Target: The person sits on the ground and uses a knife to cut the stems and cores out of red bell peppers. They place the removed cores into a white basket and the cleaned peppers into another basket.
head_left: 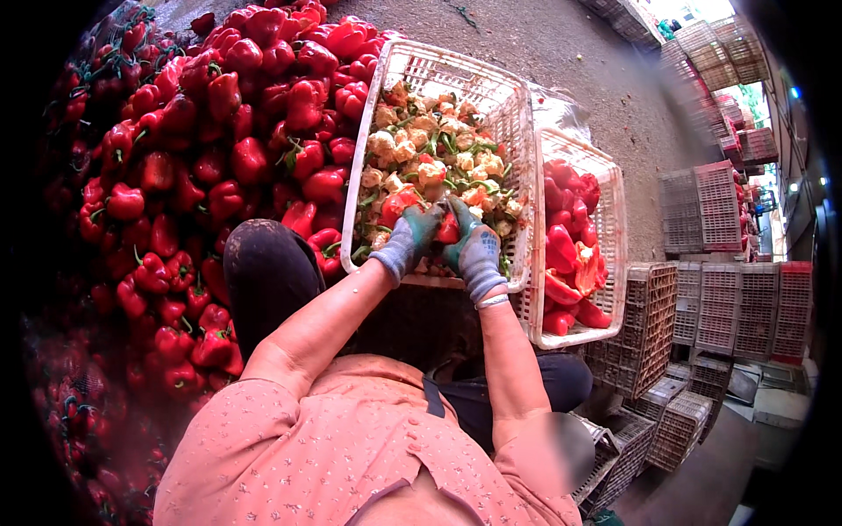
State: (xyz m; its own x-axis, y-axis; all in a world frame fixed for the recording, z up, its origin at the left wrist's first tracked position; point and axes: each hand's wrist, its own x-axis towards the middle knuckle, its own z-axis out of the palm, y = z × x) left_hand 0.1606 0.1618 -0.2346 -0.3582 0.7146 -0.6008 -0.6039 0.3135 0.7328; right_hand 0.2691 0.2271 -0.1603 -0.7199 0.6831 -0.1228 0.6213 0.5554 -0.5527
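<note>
Both my hands wear grey-and-green work gloves and meet over the near part of a white plastic crate. The crate holds pale pepper cores with green stems. My right hand is closed around a red bell pepper, most of it hidden by the glove. My left hand is closed, its fingertips close to the right hand's; what they grip is hidden. Just beyond the left fingers, an orange-red pepper piece lies on the cores.
A big heap of whole red bell peppers lies along the left. Right of the core crate stands a second white crate with cut red pepper pieces. Stacked plastic crates fill the right side. Concrete floor stretches beyond.
</note>
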